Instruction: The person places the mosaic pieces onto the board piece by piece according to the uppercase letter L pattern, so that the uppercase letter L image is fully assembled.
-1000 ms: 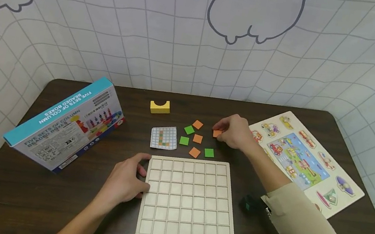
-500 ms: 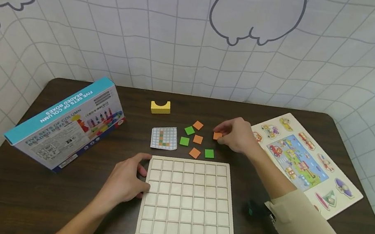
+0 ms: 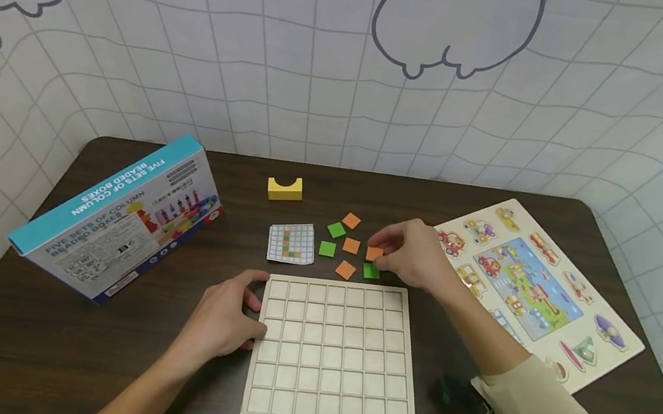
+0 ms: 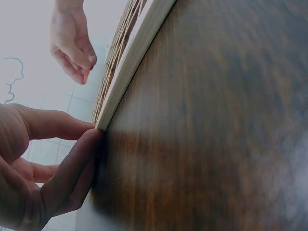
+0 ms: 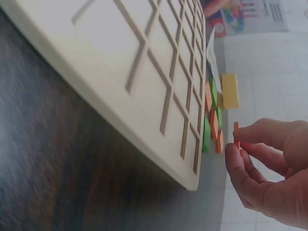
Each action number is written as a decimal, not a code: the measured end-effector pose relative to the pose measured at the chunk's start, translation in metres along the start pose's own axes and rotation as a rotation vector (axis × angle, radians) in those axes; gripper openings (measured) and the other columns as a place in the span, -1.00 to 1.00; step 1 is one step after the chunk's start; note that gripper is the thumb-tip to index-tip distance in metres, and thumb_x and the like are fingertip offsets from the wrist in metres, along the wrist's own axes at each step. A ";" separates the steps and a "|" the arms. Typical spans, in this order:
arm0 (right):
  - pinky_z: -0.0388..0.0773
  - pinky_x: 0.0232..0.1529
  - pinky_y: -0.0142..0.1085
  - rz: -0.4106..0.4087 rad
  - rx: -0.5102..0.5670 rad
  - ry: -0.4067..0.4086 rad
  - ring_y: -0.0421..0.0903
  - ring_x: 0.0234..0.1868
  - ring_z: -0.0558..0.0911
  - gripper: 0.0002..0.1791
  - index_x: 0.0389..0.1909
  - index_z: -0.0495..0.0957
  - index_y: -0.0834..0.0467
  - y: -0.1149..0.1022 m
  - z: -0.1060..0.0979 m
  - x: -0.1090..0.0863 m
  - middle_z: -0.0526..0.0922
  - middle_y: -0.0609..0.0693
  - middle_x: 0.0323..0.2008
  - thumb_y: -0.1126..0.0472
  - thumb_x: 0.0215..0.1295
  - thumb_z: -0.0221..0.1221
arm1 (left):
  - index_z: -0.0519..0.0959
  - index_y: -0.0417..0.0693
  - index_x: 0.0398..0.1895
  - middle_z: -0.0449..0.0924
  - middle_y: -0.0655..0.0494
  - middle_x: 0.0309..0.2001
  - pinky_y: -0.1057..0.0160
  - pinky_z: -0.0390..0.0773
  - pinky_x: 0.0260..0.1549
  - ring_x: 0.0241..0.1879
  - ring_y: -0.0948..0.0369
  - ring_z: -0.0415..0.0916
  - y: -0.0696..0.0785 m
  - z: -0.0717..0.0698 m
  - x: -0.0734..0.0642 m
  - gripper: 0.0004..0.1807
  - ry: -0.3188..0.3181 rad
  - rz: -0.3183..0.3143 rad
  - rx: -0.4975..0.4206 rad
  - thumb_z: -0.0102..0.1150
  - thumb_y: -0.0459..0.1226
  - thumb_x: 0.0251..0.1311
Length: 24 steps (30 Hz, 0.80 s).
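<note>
In the head view, my left hand [image 3: 227, 318] lies along the left edge of a pale wooden grid board [image 3: 336, 371]. Thumb and forefinger hold the board's edge near its far left corner, as the left wrist view also shows. My right hand [image 3: 419, 256] pinches a small orange square tile [image 3: 373, 254] between thumb and fingertips. Right by it lies a green tile [image 3: 370, 271], partly covered by the fingers. Several loose orange tiles [image 3: 350, 245] and green tiles [image 3: 327, 249] lie beyond the board. A paper pattern card [image 3: 292, 243] with a coloured grid rests to their left.
A yellow arch block [image 3: 284, 189] stands at the back of the dark table [image 3: 27, 346]. To the left is a blue and white box [image 3: 129, 223]. A wooden picture puzzle [image 3: 537, 288] lies on the right, behind the right forearm. A grid-patterned cloth [image 3: 251, 59] hangs behind.
My right hand, pinching the orange tile, has moved toward the board and slightly left, now over by the right green tile. The left hand and board stay in place.
</note>
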State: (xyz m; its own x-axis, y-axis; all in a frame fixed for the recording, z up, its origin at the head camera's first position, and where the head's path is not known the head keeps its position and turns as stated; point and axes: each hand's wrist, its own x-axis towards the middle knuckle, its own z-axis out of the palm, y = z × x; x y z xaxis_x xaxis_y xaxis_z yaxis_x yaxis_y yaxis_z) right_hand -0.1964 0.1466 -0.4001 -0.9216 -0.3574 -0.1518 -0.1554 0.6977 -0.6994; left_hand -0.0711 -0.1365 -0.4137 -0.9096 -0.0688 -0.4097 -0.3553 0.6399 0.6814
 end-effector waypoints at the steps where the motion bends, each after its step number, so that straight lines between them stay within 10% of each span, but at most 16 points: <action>1: 0.60 -0.19 -0.26 -0.010 0.010 -0.003 -0.06 -0.20 0.64 -0.75 -0.12 0.80 0.15 -0.002 0.002 -0.002 0.78 0.05 -0.20 0.35 0.16 0.43 | 0.41 0.00 0.46 0.53 -0.08 -0.16 0.29 0.61 -0.64 -0.62 0.14 0.58 0.000 0.000 0.000 -0.12 -0.001 -0.003 -0.001 0.51 -0.47 -0.02; 24: 0.56 -0.27 -0.32 -0.075 0.040 -0.101 -0.18 -0.32 0.58 -0.74 -0.27 0.80 0.08 -0.037 0.054 -0.034 0.72 -0.10 -0.34 0.40 -0.03 0.46 | 0.42 0.00 0.45 0.54 -0.08 -0.15 0.26 0.65 -0.63 -0.61 0.15 0.59 -0.001 -0.001 -0.001 -0.13 -0.008 0.003 -0.019 0.50 -0.49 -0.01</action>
State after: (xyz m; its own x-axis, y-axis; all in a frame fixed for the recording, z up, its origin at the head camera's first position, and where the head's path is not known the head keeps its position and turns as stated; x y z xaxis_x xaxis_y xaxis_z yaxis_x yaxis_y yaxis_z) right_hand -0.1399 0.0995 -0.4073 -0.8672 -0.4695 -0.1659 -0.2062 0.6419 -0.7386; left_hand -0.0701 -0.1380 -0.4130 -0.9090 -0.0602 -0.4124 -0.3563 0.6257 0.6939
